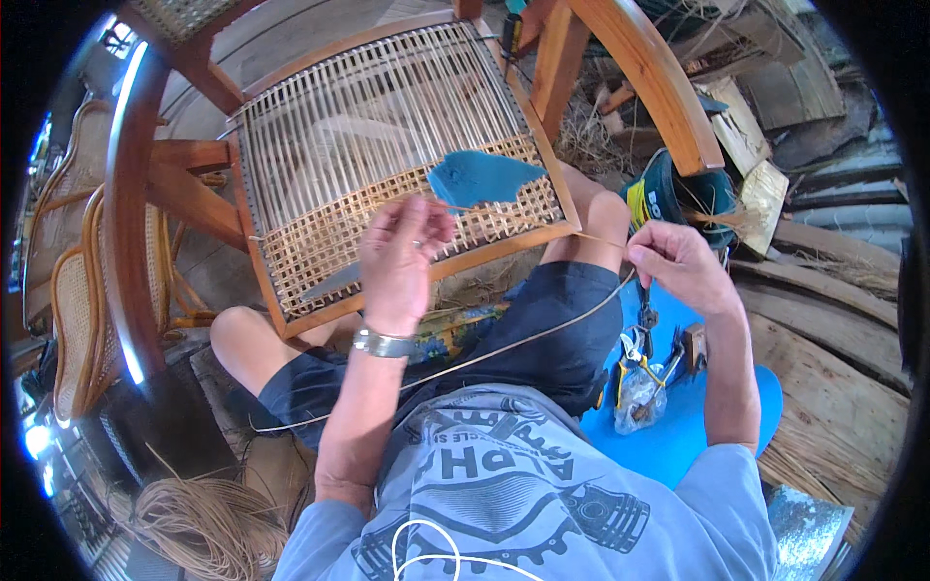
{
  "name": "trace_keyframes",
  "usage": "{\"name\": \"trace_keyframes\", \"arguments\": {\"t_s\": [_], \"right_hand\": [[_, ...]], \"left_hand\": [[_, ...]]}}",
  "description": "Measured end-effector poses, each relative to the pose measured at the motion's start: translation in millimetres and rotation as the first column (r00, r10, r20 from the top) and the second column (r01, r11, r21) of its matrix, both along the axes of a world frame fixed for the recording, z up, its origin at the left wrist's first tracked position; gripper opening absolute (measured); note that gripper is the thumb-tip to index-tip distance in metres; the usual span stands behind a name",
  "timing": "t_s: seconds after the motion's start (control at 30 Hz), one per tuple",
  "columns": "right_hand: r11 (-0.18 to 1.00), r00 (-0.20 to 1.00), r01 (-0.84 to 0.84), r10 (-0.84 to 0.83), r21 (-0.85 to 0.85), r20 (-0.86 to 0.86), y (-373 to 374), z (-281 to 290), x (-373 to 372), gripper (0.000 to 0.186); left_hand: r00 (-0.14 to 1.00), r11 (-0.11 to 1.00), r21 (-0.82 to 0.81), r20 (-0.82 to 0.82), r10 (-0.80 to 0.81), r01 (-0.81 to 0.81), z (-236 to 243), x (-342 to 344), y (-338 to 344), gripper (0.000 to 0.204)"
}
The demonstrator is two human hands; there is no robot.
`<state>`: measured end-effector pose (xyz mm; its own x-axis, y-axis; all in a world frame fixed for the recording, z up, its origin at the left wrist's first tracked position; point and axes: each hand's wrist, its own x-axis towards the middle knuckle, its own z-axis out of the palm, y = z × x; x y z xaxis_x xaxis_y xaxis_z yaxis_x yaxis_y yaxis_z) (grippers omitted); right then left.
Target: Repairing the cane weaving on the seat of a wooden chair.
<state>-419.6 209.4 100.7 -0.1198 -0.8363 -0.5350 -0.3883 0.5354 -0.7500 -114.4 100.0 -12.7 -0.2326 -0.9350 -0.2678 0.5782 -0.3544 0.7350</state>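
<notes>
A wooden chair seat frame (407, 276) sits in front of me, strung with pale cane strands; its near part is woven into an open mesh (339, 232). Over that mesh, my left hand (405, 237) is closed, with a thin cane strip showing at its fingertips. A torn blue sheet (484, 178) lies on the weave just beyond those fingers. Right of the frame's corner, my right hand (673, 259) pinches a long cane strand (523, 341). One stretch runs from the hand to the frame corner; the other hangs in a curve across my lap to the left.
A chair arm (644, 77) rises at the right, a wooden post (131, 223) at the left. Pliers (635, 358) and a plastic bag (639, 402) rest on a blue surface (746, 397). A dark bucket (712, 198), coiled cane (199, 513) and cane-backed chairs (82, 320) stand around.
</notes>
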Motion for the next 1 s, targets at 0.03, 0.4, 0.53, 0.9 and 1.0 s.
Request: {"name": "trace_keyframes", "arguments": {"t_s": [0.03,0.4,0.53,0.9,1.0], "right_hand": [[0.997,0.998,-0.012,0.016,-0.072,0.060,3.3,-0.1,-4.3,0.008],[0.980,0.970,-0.183,0.167,-0.076,-0.174,-2.8,0.8,-17.3,0.017],[0.969,0.956,-0.242,0.229,-0.057,-0.182,-6.3,-11.6,-15.2,0.018],[0.950,0.938,-0.304,0.312,0.078,-0.150,-30.7,-37.2,14.4,0.017],[0.948,0.946,-0.315,0.318,0.056,-0.063,-39.1,-44.3,26.2,0.015]], "left_hand": [[1.000,1.000,0.003,0.015,0.005,-0.005,0.7,7.9,-1.9,0.015],[0.980,0.998,-0.058,0.197,0.008,0.003,26.5,33.6,15.8,0.018],[0.965,0.998,-0.066,0.259,0.030,-0.013,37.8,39.3,23.9,0.021],[0.835,0.987,-0.158,0.536,0.123,-0.044,52.2,70.3,38.8,0.022],[0.810,0.979,-0.171,0.555,0.192,-0.115,53.9,80.9,42.0,0.023]]}}
